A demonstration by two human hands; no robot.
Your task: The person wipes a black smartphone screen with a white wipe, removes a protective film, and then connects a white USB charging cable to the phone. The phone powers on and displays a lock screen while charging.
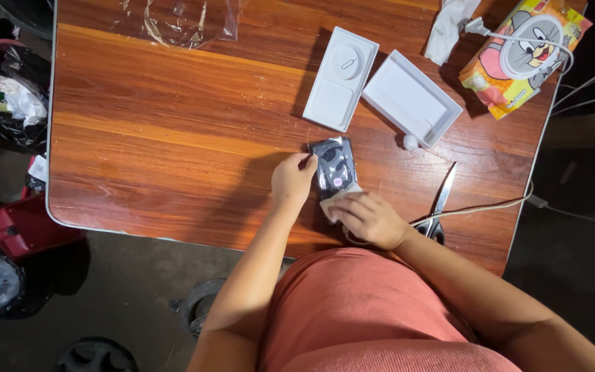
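- Wooden table (173,124), reddish-brown, pale edging; dark floor around it.
- Cartoon-printed tissue pack (523,55) at far right corner, white charger cable (559,52) across it.
- White box tray (411,98) and white box lid (340,77) lie side by side, mid-table.
- Scissors (441,200) lie to the right, shut.
- Dark phone (333,165) flat near front edge, glossy film on it.
- Left hand (293,180): fingers curled, pinching phone's upper-left corner.
- Right hand (370,219): half-closed, pressing white wipe (339,200) at phone's lower end.
- Judgement: film fitting or cleaning under way; next move calls for steady hold, even wiping.
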